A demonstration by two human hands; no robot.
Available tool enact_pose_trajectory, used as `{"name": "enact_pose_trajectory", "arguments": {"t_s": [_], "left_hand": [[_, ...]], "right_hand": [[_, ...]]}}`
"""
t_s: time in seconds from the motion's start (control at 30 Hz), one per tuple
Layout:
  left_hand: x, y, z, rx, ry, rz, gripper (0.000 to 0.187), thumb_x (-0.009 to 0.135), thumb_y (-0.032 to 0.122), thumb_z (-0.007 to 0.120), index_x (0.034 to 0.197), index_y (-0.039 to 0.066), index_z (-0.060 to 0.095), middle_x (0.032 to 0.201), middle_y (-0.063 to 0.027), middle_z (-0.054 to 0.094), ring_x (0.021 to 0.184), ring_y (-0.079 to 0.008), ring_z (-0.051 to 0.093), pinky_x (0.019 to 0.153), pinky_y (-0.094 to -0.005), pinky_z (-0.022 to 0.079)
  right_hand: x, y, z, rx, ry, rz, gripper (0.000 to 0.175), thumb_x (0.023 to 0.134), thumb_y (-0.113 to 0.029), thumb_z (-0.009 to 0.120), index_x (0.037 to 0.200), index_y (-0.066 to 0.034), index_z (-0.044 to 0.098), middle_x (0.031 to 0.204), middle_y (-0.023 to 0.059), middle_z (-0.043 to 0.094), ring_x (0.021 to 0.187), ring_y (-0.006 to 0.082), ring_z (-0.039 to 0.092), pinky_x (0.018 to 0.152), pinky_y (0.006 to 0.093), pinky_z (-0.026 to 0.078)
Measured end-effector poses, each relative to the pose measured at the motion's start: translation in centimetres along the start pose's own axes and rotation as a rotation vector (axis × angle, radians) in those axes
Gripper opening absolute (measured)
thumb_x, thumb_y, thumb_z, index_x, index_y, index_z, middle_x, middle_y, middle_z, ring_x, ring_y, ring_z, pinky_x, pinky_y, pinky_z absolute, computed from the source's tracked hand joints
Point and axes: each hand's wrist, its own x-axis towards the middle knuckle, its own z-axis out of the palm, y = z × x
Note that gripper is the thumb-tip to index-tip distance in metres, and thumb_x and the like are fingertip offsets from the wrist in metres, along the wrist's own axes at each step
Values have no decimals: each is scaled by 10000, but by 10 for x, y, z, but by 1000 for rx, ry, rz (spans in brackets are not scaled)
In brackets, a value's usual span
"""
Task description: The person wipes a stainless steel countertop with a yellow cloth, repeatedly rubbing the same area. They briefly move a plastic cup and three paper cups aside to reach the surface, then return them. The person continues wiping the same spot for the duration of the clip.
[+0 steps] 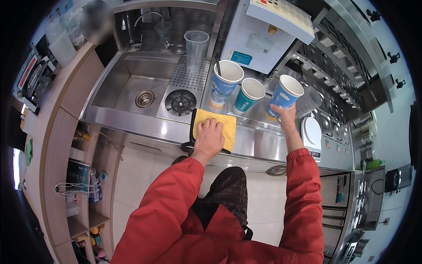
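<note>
My left hand lies over a yellow cloth with dark edging, fingers curled into it, at the front edge of a stainless steel counter. To the right, my right hand grips a tilted blue paper cup printed with clouds. Between my hands stand a teal paper cup and a taller blue paper cup. A dark utensil handle sticks out of the taller one. Beside my right hand is a clear plastic measuring jug, partly hidden.
On the left are a steel sink, a rinser and clear stacked cups on a perforated drain plate. A white dispenser stands behind the paper cups. A white kitchen scale sits right of my right hand.
</note>
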Motion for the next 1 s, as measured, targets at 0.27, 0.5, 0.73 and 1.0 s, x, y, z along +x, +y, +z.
{"name": "enact_pose_trajectory", "arguments": {"t_s": [0.27,0.5,0.73,1.0], "left_hand": [[-1,-2,2,3,75,29,181,781,170,571,921,68,516,975,-125,484,1004,-293,472,900,-457,343],[0,-1,2,8,71,24,181,778,169,573,920,73,515,971,-120,483,1001,-291,471,898,-448,342],[0,-1,3,-3,69,23,187,775,168,573,924,71,516,978,-119,486,1013,-287,471,897,-445,341],[0,0,2,21,39,20,196,785,173,564,944,71,511,990,-117,481,1024,-282,464,903,-449,333]], "right_hand": [[-6,44,12,93,88,28,820,576,17,849,1261,-77,407,1167,72,559,1071,201,556,935,349,456],[-5,58,16,84,117,-6,800,604,-11,852,1271,-94,419,1188,62,561,1091,206,550,951,354,441],[2,66,13,76,89,-15,822,594,-39,867,1276,-89,411,1198,66,557,1104,207,543,965,355,434],[4,68,10,128,69,-14,888,582,-42,877,1294,-83,349,1207,89,522,1113,219,524,952,360,441]]}}
